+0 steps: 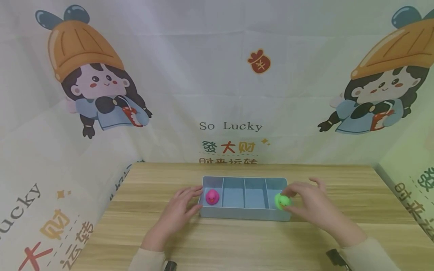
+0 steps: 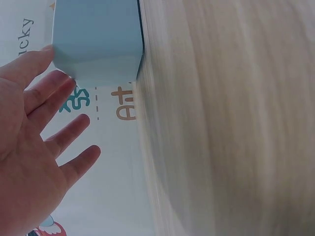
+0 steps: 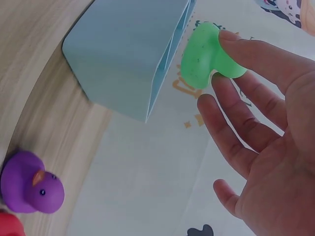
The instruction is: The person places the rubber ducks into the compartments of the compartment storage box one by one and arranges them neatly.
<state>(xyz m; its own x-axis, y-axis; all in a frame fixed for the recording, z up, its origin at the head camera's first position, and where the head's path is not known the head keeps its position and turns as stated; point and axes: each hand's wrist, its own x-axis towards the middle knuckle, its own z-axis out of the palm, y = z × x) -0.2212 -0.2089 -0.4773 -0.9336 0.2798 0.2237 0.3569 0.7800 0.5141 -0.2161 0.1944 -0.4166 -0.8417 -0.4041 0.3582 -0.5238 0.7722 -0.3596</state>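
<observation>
A light blue box (image 1: 245, 213) with a row of compartments stands on the wooden table. In its leftmost compartment sits a pink rubber duck (image 1: 212, 197). My left hand (image 1: 178, 206) is at the box's left end, fingers extended, with thumb and fingertips right at the rim. Between thumb and fingers, my right hand (image 1: 310, 201) pinches a green rubber duck (image 1: 282, 202), which overlaps the rightmost compartment in the head view. From the right wrist view, the green duck (image 3: 199, 56) is above the box's rim level, its head partly covered by the thumb.
A purple rubber duck (image 3: 32, 183) lies on the table in the right wrist view, beside a red object (image 3: 10, 225) cut off by the frame's edge. Behind the wooden table (image 1: 244, 241) hangs a printed white cloth (image 1: 190, 75), which also covers both sides.
</observation>
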